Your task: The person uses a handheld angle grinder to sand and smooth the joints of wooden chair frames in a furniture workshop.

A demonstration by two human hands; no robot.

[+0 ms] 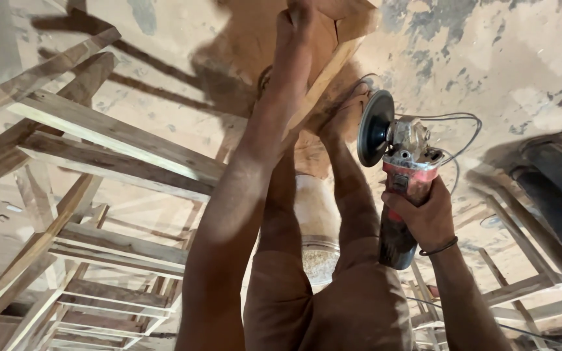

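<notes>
Right hand (pixel 424 218) is wrapping all its fingers (pixel 403 203) tight around the body of a red and grey angle grinder (pixel 401 175) with a round sanding disc, holding it just right of the legs, disc tilted up. Left hand (pixel 297 23) is reaching far forward, fingers curled closed over the top of a flat tan wooden board (pixel 323 71) standing on the dusty concrete floor (pixel 521 58) by the feet.

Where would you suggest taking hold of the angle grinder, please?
Grip the angle grinder around its red and dark body, from the rear end, as the right hand does. The sanding disc sits at the far end, so fingers stay well behind it.
</notes>
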